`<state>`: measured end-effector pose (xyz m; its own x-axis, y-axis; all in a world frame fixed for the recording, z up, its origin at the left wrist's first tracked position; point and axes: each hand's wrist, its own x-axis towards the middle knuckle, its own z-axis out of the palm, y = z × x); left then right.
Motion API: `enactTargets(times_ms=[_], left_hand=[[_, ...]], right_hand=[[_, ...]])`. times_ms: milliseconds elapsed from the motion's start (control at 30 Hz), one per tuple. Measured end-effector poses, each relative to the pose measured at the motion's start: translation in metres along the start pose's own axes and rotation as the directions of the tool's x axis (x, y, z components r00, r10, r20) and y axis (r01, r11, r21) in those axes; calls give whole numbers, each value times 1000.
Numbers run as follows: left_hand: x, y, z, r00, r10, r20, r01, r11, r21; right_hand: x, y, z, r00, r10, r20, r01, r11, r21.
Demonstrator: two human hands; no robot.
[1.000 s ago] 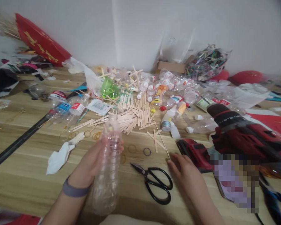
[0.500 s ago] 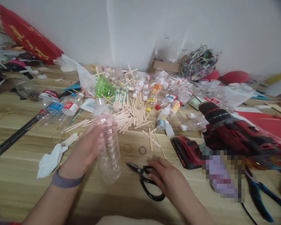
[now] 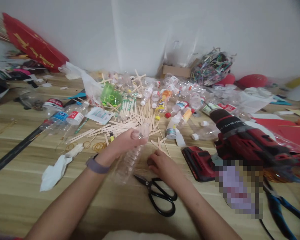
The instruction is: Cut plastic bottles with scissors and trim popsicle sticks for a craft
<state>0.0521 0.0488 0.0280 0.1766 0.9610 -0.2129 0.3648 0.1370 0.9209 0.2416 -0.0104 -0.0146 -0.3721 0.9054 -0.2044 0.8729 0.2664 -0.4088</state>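
A clear, ribbed plastic bottle (image 3: 130, 161) without a label tilts over the table, its neck up and to the right. My left hand (image 3: 126, 141) is closed round its upper part. Just right of the bottle, my right hand (image 3: 162, 165) is down at the tabletop with its fingers curled together. What those fingertips hold, if anything, is hidden; a small purple ring lay at that spot earlier. Black-handled scissors (image 3: 162, 201) lie below my right hand, blades pointing left.
Wooden craft sticks (image 3: 125, 125) are heaped ahead, with several plastic bottles (image 3: 175, 106) behind them. A red power drill (image 3: 250, 140) and blue-handled pliers (image 3: 277, 206) are on the right. Rubber bands (image 3: 99, 146) and a crumpled white tissue (image 3: 55, 171) lie left.
My left hand has carried the bottle to the right and tilted it. My right hand has left the scissors and moved up and left to where the purple ring lay.
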Motion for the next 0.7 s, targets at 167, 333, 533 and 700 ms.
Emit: enactTargets(times_ms=[167, 333, 533, 700], left_hand=[[12, 1, 14, 993, 113, 44, -119, 852, 510], [22, 0, 35, 986, 127, 105, -163, 676, 718], [8, 9, 24, 944, 309, -115, -106, 616, 781], [-46, 9, 7, 681, 555, -477, -236, 784, 575]], right_hand=[[0, 13, 4, 998, -4, -65, 9, 997, 76], [1, 26, 8, 992, 16, -124, 1, 991, 136], [1, 34, 15, 986, 16, -168, 14, 983, 182], [-1, 32, 8, 969, -1, -246, 58, 973, 225]])
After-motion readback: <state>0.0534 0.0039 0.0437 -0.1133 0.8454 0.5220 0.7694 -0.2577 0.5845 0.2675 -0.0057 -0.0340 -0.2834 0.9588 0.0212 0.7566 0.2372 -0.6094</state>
